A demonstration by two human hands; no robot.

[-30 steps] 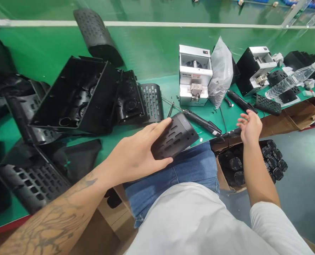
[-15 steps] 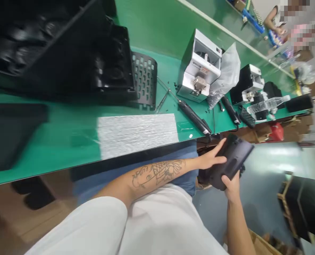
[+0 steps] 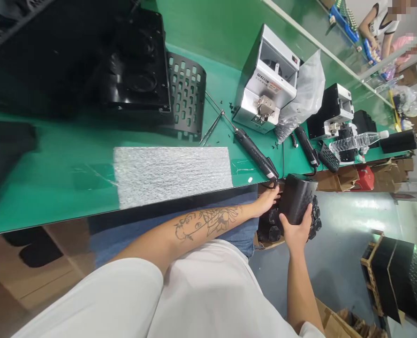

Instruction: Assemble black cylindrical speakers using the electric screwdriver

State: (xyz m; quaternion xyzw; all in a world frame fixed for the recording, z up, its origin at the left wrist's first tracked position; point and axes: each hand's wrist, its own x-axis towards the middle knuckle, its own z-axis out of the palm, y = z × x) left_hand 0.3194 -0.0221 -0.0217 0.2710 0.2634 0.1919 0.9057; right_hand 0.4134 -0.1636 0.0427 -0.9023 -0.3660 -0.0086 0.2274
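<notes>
The black housings [image 3: 88, 61] lie far left of the white foam pad [image 3: 173, 173] on the green bench [image 3: 53, 188]; a perforated panel [image 3: 187, 96] stands just behind the pad; an electric screwdriver [image 3: 255, 155] lies just right of it, the screw feeder [image 3: 268, 82] beyond; below the bench edge, right of the pad, the left hand [image 3: 267, 203] reaches into a carton of small black parts [image 3: 269, 230], its fingers hidden so their state cannot be told; the right hand [image 3: 294, 230] grips a black cover [image 3: 297, 199] from beneath, fingers wrapped around its lower end.
</notes>
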